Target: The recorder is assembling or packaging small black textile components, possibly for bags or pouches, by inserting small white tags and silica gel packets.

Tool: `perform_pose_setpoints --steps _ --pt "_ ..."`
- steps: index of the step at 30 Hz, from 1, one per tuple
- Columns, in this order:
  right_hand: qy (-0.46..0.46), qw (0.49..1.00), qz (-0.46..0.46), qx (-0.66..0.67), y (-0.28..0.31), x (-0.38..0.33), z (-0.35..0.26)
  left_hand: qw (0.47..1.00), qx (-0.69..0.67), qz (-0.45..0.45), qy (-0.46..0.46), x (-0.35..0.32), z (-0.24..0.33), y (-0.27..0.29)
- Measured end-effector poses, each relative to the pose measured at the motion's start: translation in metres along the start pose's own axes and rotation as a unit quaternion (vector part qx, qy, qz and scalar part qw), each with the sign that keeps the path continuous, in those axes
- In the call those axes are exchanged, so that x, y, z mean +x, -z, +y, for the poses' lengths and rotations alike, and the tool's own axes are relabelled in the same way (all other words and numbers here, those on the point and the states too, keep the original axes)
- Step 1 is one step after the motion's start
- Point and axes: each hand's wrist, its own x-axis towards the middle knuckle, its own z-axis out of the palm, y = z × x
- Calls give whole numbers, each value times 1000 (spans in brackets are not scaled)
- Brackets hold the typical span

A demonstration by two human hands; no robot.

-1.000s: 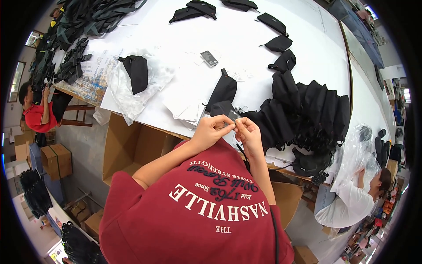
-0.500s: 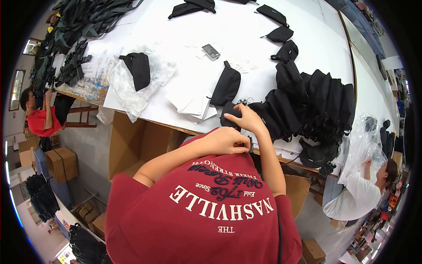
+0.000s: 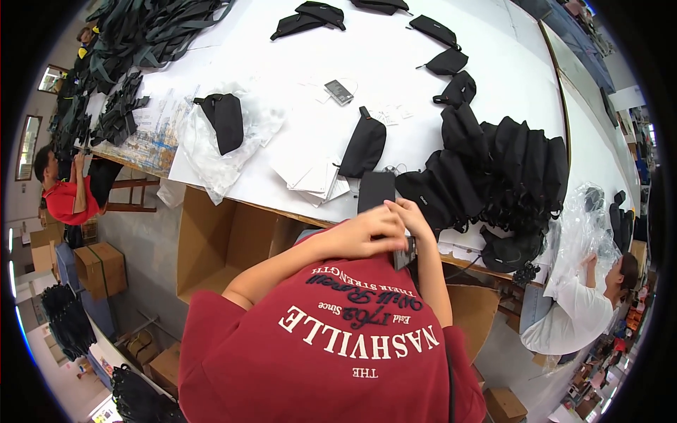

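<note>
My left hand (image 3: 372,231) and my right hand (image 3: 415,217) meet over the table's near edge, fingers curled together. A small dark hang tag (image 3: 404,255) with pale print dangles just below the fingers of my left hand, which close on it. The pinched fingers of my right hand hide whatever is between them. Directly beyond my hands, a black pouch (image 3: 376,190) lies at the table edge, partly covered by them. Another black pouch (image 3: 364,144) with a loop at its end lies farther up, beside a stack of white cards (image 3: 310,176).
To the right is a thick row of black pouches (image 3: 525,158). Single pouches (image 3: 446,62) curve away across the white table (image 3: 268,77). A black pouch (image 3: 227,123) rests on clear plastic (image 3: 201,155) at left, near dark straps (image 3: 141,35). An open carton (image 3: 215,233) stands below; two co-workers sit aside.
My right hand has drawn back off the black pouch to join my left hand. The dark tag now shows below the fingers, and more of the pouch is uncovered.
</note>
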Motion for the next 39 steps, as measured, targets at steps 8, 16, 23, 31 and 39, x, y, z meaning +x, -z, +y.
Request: perform_pose_setpoints --steps 8,16,23,31,39 --pt "188 978 -66 -62 -12 -72 -115 895 430 99 -66 19 8 48" --pt "179 974 -139 -15 -19 -96 -131 917 364 125 -106 -4 9 55" --pt "198 965 -168 -47 -33 -106 -146 890 387 183 -154 -11 19 46" --pt "269 950 -54 -148 -37 -108 -153 909 363 129 -162 -17 27 47" --pt "277 928 -21 -251 -44 -112 -152 900 393 77 -172 -21 29 47"
